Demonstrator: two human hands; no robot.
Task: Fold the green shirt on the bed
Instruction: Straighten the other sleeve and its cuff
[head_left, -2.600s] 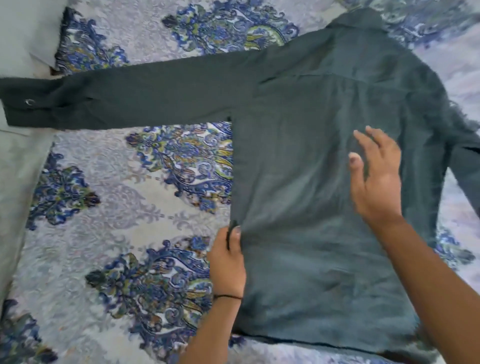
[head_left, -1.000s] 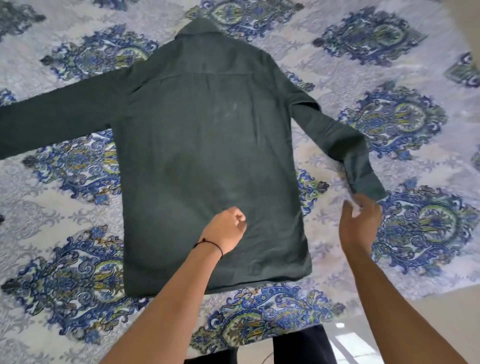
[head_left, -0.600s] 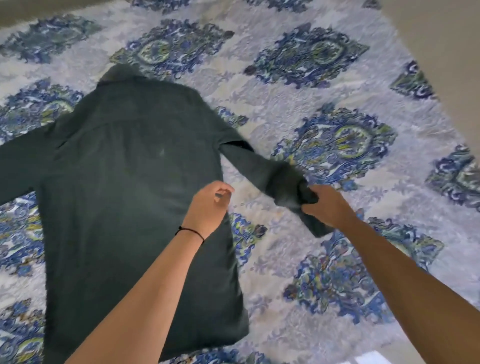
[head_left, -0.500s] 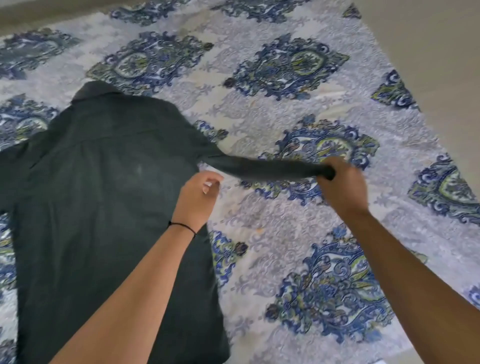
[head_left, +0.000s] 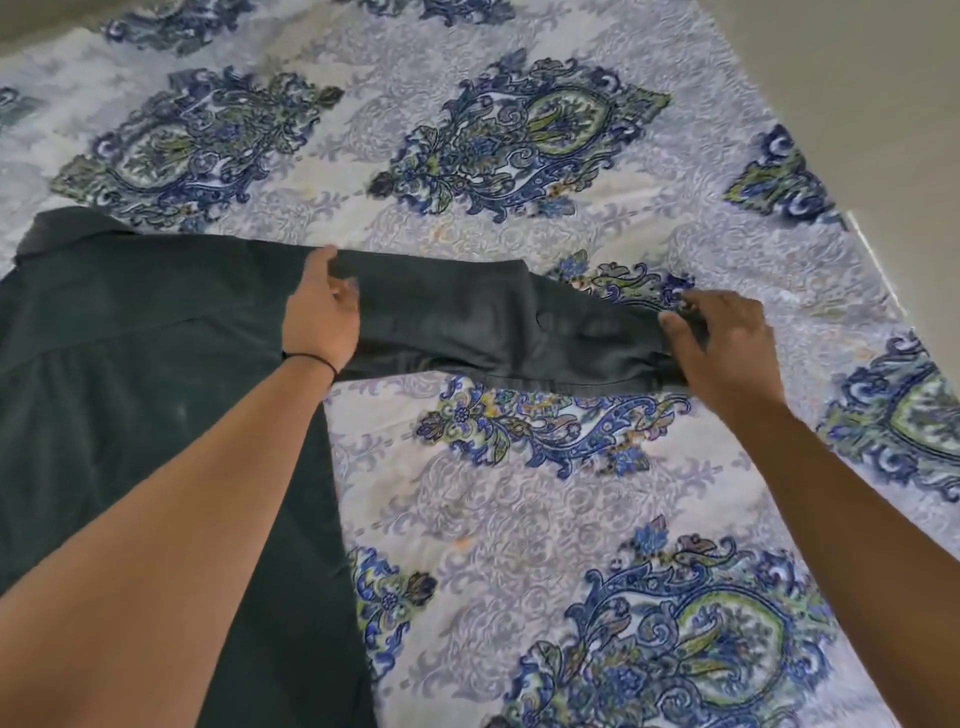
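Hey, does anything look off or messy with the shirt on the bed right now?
Nothing is torn or spilled. The green shirt has a faint pale smudge on its back, and the bedsheet shows small orange-brown spots. The sleeve held by the left hand and right hand is rumpled.

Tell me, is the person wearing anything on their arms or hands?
Both forearms are bare, no sleeves in view. A thin black band circles the left wrist behind the left hand. The right hand and wrist carry nothing; neither hand is gloved.
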